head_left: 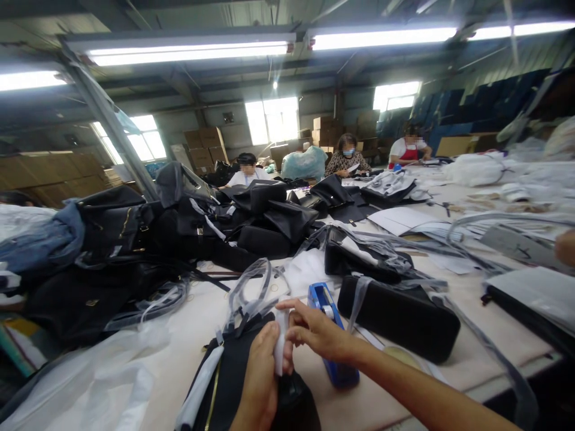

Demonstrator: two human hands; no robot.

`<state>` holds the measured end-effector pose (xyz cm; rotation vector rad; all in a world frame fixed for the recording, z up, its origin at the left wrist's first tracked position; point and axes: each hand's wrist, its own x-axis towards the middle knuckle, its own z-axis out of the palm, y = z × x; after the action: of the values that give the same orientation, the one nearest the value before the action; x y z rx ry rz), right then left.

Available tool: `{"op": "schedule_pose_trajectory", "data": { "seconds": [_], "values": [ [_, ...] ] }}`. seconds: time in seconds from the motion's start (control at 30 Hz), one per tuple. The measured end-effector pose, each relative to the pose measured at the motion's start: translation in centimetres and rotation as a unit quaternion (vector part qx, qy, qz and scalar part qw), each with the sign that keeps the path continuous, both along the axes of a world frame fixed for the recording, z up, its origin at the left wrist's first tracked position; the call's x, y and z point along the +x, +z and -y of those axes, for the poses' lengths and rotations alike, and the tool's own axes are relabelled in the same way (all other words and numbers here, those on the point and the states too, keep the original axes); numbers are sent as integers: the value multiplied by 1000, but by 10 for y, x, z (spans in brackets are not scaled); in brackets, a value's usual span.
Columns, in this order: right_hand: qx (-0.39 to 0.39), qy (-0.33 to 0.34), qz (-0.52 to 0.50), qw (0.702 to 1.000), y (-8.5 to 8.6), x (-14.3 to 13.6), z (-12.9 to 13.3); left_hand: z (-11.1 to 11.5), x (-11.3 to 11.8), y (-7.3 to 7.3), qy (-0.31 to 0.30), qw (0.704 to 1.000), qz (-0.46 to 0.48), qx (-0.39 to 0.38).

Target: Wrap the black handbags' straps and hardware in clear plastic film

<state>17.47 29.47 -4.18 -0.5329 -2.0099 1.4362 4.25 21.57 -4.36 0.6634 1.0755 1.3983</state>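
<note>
In the head view, my left hand (263, 374) is closed round a strip of white wrapping (281, 344) above a black handbag (240, 359). My right hand (314, 329) meets it from the right, index finger stretched along the top of the wrapping and the other fingers curled against its side. What lies inside the wrapping is hidden. The bag stands in front of me with a gold zip and a white-wrapped strap (202, 383) on its left side. Just behind my right hand sits a blue tape dispenser (344, 372).
Right of the dispenser lies a black bag (399, 317) with plastic-wrapped straps. A heap of black bags (269, 227) covers the table's far left and middle. White sheets (408, 221) lie at the back right. Several co-workers sit across the table; another person's hand (566, 246) shows at the right edge.
</note>
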Motion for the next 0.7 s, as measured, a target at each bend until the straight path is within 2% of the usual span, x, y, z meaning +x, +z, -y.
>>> {"op": "schedule_pose_trajectory", "data": {
  "seconds": [0.13,0.2,0.23,0.33,0.4,0.47,0.57,0.63,0.7],
  "values": [
    [134,30,64,988,-5,-5,-11,0,-10,-5,-33,997,72,-15],
    [243,38,114,963,-6,-7,-16,0,-15,-7,-51,992,112,-38],
    [311,37,140,939,-7,-7,-19,-1,-17,-8,-57,989,129,-49],
    [497,51,189,845,-4,-7,-27,0,-19,-8,-51,986,145,-67],
    [562,77,192,801,0,-8,-32,1,-19,-7,-42,989,126,-65],
    [575,104,182,791,4,-10,-39,3,-18,-5,-36,991,113,-60],
    [535,118,193,814,8,-16,-52,7,-18,-4,-15,990,121,-72],
    [487,72,233,838,8,-24,-64,10,-21,-7,17,987,126,-94],
    [446,3,287,848,4,-34,-78,13,-27,-12,51,985,123,-113]
  ]
}}
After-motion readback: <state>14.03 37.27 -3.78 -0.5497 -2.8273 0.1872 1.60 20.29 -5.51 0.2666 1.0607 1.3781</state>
